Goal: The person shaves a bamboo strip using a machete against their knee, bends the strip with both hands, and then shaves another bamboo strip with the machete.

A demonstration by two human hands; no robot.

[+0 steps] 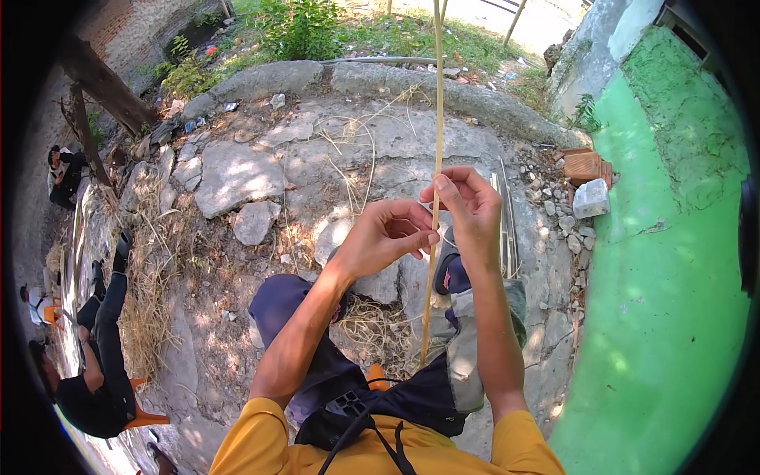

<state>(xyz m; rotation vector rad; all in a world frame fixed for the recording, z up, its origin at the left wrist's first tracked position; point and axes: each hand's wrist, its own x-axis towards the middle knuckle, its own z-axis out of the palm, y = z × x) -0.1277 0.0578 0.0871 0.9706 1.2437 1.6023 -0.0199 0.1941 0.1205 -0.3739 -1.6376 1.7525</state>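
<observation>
Hands meet mid-frame over a long thin bamboo strip (436, 142), pale yellow, running almost vertical from the top edge of the view down to between the person's knees. Left hand (385, 237) curls with the fingertips pressed to the thumb, pinching the strip at its right side. Right hand (469, 207) sits just above and right of it, fingers bent and closed around the same strip, index finger laid along it. Both hands touch the strip; the two hands are just beside each other, nearly touching.

Person is seated, yellow sleeves (245, 439) at the lower edge, dark trousers (317, 364), black strap hanging at the chest. Orange stool (377, 377) peeks out between the legs. Ground is cracked grey concrete (237, 174) with loose dry strips and straw (150, 277) scattered at left. Green painted wall (673, 261) fills the right side, a grey stone block (590, 198) and a wooden box (586, 165) at its foot. Another person in black (99, 372) sits at far left on an orange chair, well apart. Weeds (297, 28) grow past the curb at the top.
</observation>
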